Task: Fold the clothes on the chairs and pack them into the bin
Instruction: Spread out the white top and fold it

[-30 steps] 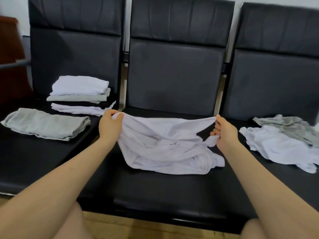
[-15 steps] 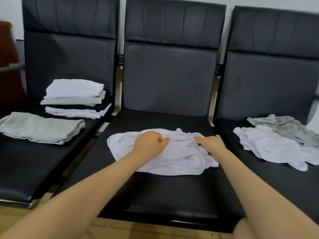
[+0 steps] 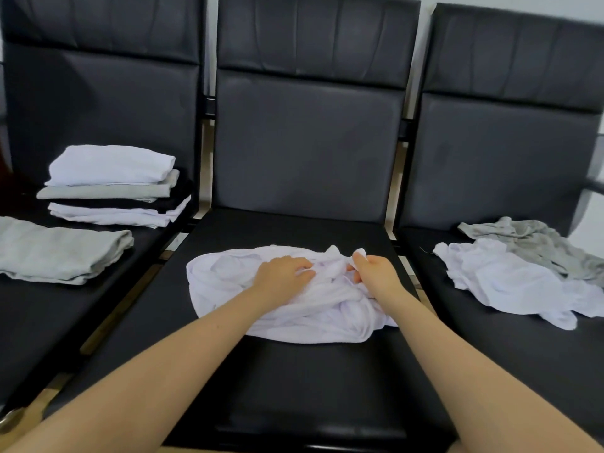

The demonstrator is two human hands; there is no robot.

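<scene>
Nearest you, both your forearms reach over the front of the middle chair [image 3: 304,371]. On its seat lies the crumpled white garment [image 3: 228,289], bunched and not yet folded. Your left hand [image 3: 282,276] rests on top of it with fingers curled into the cloth, and your right hand [image 3: 374,273] pinches a raised fold just beside it — the two hands are close together, both gripping the same fabric. On the left chair [image 3: 98,93] a folded grey piece [image 3: 62,253] sits in front of a stack of folded clothes [image 3: 112,184]. On the right chair [image 3: 506,142] a loose white garment [image 3: 510,282] overlaps a rumpled grey one [image 3: 539,240] — both unfolded
</scene>
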